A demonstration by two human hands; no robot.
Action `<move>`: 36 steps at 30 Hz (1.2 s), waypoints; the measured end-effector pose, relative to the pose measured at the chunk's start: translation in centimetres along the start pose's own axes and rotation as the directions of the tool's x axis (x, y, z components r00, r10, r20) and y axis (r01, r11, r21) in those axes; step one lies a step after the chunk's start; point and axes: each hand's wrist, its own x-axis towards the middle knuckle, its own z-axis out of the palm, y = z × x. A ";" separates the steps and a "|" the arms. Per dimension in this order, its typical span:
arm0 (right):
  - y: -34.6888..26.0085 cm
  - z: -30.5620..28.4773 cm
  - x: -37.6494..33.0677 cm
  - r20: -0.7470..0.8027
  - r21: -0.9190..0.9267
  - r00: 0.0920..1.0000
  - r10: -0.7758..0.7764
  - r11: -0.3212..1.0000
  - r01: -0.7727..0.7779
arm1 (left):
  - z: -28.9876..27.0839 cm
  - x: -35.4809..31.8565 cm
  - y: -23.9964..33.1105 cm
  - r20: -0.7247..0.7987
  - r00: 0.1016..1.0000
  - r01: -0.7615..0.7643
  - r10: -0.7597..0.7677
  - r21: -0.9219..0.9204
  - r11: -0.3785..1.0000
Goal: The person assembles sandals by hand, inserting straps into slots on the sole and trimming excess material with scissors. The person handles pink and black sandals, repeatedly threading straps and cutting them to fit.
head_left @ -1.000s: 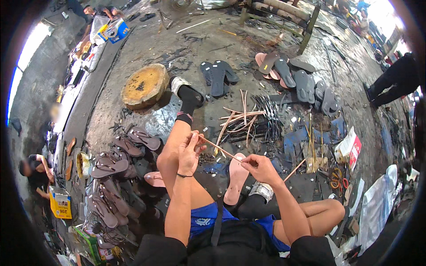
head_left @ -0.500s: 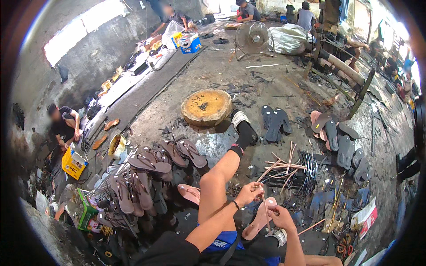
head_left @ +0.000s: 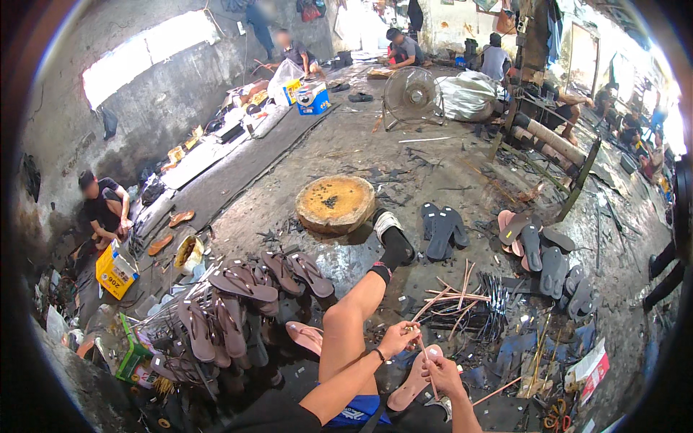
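Note:
A thin pink strap [head_left: 424,347] runs between my two hands. My left hand [head_left: 399,340] pinches its upper part with closed fingers. Lower down, my right hand [head_left: 443,377] has thumb and fingers closed on the same strip. Just behind and under the hands lies a pink sandal sole [head_left: 408,384], partly covered by the right hand and the strip. A pink sandal [head_left: 304,335] rests on the other side of my bent knee. More pink strips [head_left: 456,296] lie in a loose bunch beyond my hands, next to a pile of black straps [head_left: 493,302].
Brown sandals [head_left: 229,328] are heaped at the left. A round wooden block [head_left: 335,205] stands ahead, near my outstretched foot. Grey and black soles [head_left: 442,229] lie beyond the strips, with more soles [head_left: 552,272] at the right. Scissors [head_left: 556,418] lie lower right. Several people sit farther off.
The whole view has tilted slightly upward. Both hands keep their hold on the strap; the right hand sits a little lower and farther left in the picture.

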 end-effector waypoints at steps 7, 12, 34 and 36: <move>1.5 0.0 0.5 0.005 -0.110 0.998 -0.070 0.992 0.070 | 0.1 0.2 -0.6 0.002 1.000 0.013 -0.013 0.007 1.000; 1.5 0.1 0.4 0.007 -0.149 0.996 -0.092 0.985 0.092 | 0.1 0.2 -0.9 -0.011 1.000 0.020 -0.020 0.002 1.000; 1.8 -0.3 0.4 0.001 -0.249 0.982 -0.187 0.951 0.181 | 0.2 0.5 -1.2 -0.014 0.999 0.031 -0.031 -0.027 0.999; 2.8 -0.7 0.9 0.005 -0.297 0.976 -0.216 0.932 0.208 | 0.4 0.4 -1.1 -0.005 0.999 0.036 -0.036 -0.024 0.999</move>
